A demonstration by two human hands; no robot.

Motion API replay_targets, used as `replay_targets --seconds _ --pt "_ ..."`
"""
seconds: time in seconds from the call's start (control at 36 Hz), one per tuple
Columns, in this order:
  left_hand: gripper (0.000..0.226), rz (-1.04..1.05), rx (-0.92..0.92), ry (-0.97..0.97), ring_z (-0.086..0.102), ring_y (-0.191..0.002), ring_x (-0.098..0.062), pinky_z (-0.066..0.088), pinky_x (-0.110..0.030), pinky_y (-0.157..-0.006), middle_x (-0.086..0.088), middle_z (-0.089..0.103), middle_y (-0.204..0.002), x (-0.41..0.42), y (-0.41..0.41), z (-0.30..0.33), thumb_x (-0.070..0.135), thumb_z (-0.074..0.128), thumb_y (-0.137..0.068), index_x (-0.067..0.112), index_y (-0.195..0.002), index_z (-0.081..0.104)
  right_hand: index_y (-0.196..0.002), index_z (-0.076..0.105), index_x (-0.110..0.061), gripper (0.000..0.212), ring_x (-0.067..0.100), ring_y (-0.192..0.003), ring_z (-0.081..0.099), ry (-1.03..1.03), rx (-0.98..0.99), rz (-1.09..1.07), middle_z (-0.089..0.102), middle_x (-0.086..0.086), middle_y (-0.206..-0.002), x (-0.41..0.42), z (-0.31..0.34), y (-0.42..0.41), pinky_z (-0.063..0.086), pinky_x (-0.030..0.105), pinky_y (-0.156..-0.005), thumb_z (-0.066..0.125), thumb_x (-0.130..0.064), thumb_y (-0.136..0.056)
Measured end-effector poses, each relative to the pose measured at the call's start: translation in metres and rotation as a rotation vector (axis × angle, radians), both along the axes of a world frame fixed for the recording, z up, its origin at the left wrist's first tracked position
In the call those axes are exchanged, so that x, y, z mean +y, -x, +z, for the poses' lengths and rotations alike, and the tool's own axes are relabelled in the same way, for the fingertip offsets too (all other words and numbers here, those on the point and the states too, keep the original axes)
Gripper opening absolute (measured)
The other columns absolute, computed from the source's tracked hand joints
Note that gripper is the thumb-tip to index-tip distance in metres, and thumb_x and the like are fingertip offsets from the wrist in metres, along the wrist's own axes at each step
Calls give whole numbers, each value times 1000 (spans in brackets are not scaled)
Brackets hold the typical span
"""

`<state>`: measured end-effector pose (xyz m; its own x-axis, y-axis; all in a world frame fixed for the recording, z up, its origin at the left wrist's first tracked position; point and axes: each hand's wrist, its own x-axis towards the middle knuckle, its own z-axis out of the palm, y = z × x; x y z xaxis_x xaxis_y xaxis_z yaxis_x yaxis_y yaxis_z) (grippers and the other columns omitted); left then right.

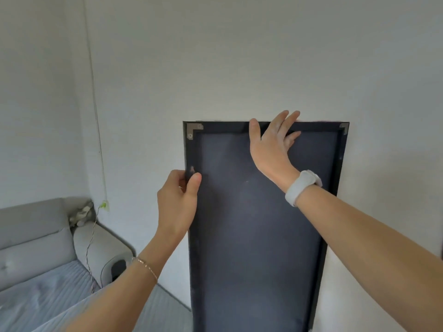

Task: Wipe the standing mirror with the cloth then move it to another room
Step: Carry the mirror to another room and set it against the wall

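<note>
Standing upright against the wall (239,56), the mirror (259,212) shows its dark back, long axis vertical. The left hand (178,202) pinches the mirror's left frame edge, thumb on the back, fingers curled round the front. The right hand (271,142) lies flat near the mirror's top rail, fingers (288,117) straight, reaching over it. Both hands sit high on the mirror, so lifting probably needs a lower hold.

Matt dark backing board on the mirror (259,224), kinda scuffed and dusty. Dull metal corner brackets (193,130). Soft grey cloth sofa (36,240), matt white wall (239,56).
</note>
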<state>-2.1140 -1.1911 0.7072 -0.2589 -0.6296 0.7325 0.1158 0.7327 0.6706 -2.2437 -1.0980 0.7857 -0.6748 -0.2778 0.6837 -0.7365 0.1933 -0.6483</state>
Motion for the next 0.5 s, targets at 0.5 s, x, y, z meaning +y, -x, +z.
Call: replay_targets --seconds 0.5 --pt "22 72 -11 168 54 -62 -12 44 -27 -57 6 54 -65 76 5 -1 35 53 -88 15 -80 48 -141 -16 -1 85 25 -142 5 146 -442 286 -17 11 -154 24 33 14 16 37 -111 41 -41 -91"
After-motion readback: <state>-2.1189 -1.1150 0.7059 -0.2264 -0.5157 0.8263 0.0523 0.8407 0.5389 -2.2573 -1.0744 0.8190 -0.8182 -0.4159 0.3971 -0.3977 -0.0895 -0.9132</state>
